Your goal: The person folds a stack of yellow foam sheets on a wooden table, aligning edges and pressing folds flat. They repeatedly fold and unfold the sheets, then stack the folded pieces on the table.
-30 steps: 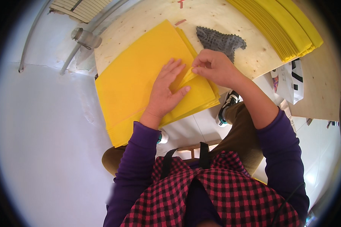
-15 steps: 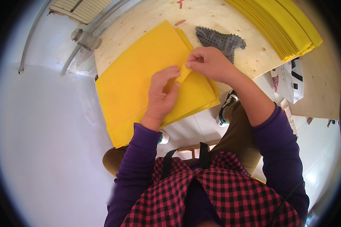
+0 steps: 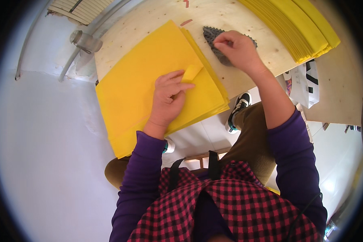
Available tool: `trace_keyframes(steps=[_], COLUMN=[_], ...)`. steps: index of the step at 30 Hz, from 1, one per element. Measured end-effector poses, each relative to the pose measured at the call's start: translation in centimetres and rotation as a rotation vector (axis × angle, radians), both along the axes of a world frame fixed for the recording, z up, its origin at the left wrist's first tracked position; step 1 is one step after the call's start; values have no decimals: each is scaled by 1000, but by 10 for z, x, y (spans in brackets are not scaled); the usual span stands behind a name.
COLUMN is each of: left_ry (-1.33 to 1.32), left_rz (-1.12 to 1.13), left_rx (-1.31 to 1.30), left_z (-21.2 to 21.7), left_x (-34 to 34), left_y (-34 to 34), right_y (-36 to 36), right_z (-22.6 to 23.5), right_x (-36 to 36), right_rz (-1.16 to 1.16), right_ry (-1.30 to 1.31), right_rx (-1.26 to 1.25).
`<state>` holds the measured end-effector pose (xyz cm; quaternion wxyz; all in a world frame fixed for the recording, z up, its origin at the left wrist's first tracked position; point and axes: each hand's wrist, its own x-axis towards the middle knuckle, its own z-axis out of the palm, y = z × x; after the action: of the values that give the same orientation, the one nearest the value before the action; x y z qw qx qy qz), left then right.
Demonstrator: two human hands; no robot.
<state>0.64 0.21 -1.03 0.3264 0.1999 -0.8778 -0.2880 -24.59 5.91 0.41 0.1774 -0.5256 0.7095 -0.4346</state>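
Yellow sheet stack [image 3: 149,76], on desk [image 3: 213,16]. Left hand [image 3: 167,97]: over stack, loosely open, touching small yellow strip [image 3: 193,72]. Right hand [image 3: 243,50]: over grey zigzag-edged cloth [image 3: 209,34], fingers curled, grip indeterminable.

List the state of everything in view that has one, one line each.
Left hand: thumb and forefinger apart
Right hand: thumb and forefinger drawn together
Yellow sheets: stacked flat, edges slightly uneven
Small yellow piece: by the left fingertips; loose or attached, unclear
Grey cloth: crumpled, partly hidden
Upper-right yellow pile: layered
Purple sleeves: forearms bare below them
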Motion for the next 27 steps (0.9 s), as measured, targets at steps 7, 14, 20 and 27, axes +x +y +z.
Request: trace_keyframes(steps=[7,14,20,27], left_ry=[53,33,41,5], left_rz=[1,-2,2,-36], left_rx=[28,25,35,83], left_z=[-2,1,3,0], left_x=[-1,0,1,3], left_y=[0,0,0,-3], right_y=[9,-5,15,26], right_z=[-27,-31,-15,-8], right_x=[-22,-28,-19,14], right_rz=[-88,-178,250,580], right_ry=[305,96,-230,-312], right_rx=[264,314,19,111])
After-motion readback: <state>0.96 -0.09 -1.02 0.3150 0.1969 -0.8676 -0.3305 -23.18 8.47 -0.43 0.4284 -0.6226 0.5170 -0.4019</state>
